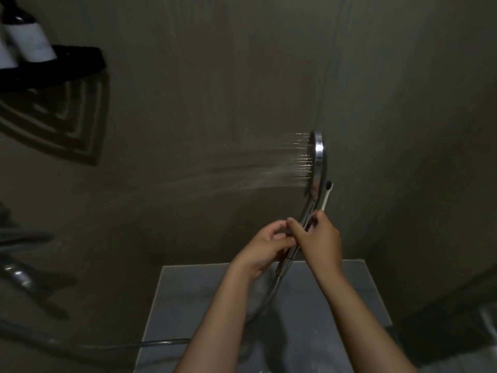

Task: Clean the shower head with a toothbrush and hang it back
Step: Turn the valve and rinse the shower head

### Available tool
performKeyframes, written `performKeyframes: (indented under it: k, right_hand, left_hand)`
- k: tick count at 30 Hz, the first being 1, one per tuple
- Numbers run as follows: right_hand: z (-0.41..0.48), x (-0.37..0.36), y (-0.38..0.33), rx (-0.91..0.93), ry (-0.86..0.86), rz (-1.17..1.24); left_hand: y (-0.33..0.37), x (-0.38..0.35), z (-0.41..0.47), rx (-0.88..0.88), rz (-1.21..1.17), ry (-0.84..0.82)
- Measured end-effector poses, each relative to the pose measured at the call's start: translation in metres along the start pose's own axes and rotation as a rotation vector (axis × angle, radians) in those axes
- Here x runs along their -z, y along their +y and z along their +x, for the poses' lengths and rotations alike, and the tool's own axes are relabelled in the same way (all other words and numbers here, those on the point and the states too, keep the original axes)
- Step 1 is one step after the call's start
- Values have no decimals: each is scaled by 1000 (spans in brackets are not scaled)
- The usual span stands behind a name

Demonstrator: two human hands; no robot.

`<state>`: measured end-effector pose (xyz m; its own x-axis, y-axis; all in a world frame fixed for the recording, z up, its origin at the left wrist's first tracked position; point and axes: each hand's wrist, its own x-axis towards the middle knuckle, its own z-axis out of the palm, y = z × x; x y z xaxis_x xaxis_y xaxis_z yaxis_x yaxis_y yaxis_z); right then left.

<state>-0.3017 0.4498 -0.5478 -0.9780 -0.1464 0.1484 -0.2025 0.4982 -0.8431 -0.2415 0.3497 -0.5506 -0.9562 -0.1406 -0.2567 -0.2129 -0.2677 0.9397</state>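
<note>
A chrome shower head (318, 157) stands upright before the dark wall, its face turned left, and water sprays from it to the left. My right hand (320, 238) grips its handle together with a white toothbrush (326, 196), whose dark-tipped head pokes up beside the shower head's neck. My left hand (265, 247) holds the lower part of the handle, fingers curled round it and touching my right hand. The metal hose (265, 302) runs down from the handle and off to the left.
A black corner shelf (53, 68) with a white-labelled dark bottle (29, 41) hangs at the upper left. Chrome tap fittings (20, 277) show at the left edge. Below my arms lies grey floor (336, 305).
</note>
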Motion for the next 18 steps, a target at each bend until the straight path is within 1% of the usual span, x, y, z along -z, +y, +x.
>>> performKeyframes:
  k: [6, 10, 14, 18]
  right_hand:
    - [1, 87, 53, -82, 95, -36]
    - [-9, 132, 83, -121, 163, -74]
    - [-25, 161, 105, -190, 245, -115]
    - [-42, 176, 119, -253, 330, -134]
  left_hand:
    - [-23, -96, 16, 14, -30, -128]
    - [-45, -145, 19, 52, -48, -197]
    - [-65, -179, 16, 97, -58, -276]
    - [-81, -196, 15, 144, -76, -375]
